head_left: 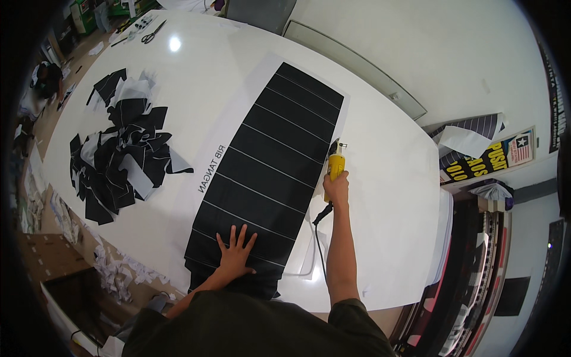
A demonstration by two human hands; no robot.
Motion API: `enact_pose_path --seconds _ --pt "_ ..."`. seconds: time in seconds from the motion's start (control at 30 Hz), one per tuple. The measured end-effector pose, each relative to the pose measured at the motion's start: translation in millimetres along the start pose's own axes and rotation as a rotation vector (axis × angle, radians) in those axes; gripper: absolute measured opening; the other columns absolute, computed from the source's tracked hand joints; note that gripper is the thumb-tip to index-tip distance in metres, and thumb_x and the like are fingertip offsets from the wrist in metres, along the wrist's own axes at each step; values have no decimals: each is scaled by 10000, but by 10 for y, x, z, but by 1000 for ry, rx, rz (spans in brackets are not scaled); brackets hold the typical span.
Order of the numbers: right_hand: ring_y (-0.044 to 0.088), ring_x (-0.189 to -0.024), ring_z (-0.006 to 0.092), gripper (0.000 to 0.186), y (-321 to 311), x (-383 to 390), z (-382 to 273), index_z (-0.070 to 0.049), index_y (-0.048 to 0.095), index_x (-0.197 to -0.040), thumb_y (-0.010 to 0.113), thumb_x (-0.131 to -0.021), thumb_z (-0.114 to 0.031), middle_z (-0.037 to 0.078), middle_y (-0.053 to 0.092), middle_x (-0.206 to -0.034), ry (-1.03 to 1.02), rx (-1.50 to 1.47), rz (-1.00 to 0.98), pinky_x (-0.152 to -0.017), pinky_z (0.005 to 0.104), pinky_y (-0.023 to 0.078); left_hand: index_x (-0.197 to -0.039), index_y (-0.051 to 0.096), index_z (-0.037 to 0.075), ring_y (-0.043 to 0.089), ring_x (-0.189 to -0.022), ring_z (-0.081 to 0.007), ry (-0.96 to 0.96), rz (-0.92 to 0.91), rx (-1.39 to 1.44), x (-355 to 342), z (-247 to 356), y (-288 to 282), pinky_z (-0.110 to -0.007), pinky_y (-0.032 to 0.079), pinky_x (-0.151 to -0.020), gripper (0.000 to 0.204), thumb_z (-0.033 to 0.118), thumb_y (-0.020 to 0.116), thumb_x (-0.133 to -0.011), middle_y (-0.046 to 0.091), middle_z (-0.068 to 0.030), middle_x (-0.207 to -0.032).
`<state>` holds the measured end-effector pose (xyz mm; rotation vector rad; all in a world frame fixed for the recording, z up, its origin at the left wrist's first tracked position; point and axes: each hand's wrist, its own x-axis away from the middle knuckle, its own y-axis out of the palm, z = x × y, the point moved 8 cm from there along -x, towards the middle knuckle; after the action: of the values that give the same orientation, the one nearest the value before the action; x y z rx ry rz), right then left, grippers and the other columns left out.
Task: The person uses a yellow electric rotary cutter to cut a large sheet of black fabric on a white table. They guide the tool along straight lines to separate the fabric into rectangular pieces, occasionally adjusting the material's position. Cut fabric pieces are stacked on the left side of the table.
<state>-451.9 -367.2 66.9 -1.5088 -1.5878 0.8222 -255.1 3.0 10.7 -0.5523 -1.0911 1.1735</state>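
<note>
A long black fabric piece (270, 149) with thin white crosswise lines lies over white paper (221, 134) on the white table. My left hand (237, 257) rests flat on its near part, fingers spread. By the fabric's right edge, my right hand (337, 189) is wrapped round the yellow body of an electric fabric cutter (336, 164). The cutter's head sits at that edge; whether the blade touches the cloth I cannot tell. From its rear a black cord (321, 250) trails back toward me.
A heap of black and white fabric scraps (128, 152) lies on the left of the white table (392, 238). Black-handled scissors (153, 33) are near the far left edge. Paper scraps (113, 273) litter the floor at left, where another person (44, 83) is low down.
</note>
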Motion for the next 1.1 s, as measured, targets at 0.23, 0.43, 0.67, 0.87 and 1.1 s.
enact_pose_path --seconds 0.23,0.43,0.67,0.87,1.1 --pt "702 -972 551 579 8 -558 -112 105 422 -1189 691 -883 -307 420 672 -1057 -14 9 8 -844 548 597 -1675 234 272 8 -1593 -503 2 13 22 -20 -14 13 -897 40 -1083 1386 582 961 -536 44 -195 -1748" --pt "701 -987 549 588 26 -1101 -139 116 424 -1194 679 -880 -310 428 666 -1074 -20 18 22 -854 545 595 -1672 248 275 20 -1589 -515 7 -7 24 -37 -8 -17 -899 30 -1080 1344 595 943 -566 65 -201 -1745" --pt "701 -997 546 594 39 -1664 -309 118 427 -1194 675 -873 -316 429 662 -1096 -53 0 25 -860 540 595 -1671 242 276 24 -1583 -530 2 -39 44 -47 -33 13 -906 18 -1069 1315 601 932 -600 65 -212 -1741" --pt "705 -1002 536 608 54 -2220 -360 124 432 -1194 679 -873 -329 424 664 -1101 -54 11 37 -856 530 598 -1675 223 283 14 -1573 -556 -9 -101 86 -74 -32 13 -913 3 -1060 1296 597 924 -631 61 -226 -1735" --pt "710 -1004 525 633 39 -2727 -463 130 435 -1214 686 -865 -336 417 665 -1112 -69 5 37 -853 532 601 -1673 243 289 -6 -1561 -585 -15 -135 111 -86 -97 141 -912 -44 -1051 1257 673 867 -651 62 -267 -1725"
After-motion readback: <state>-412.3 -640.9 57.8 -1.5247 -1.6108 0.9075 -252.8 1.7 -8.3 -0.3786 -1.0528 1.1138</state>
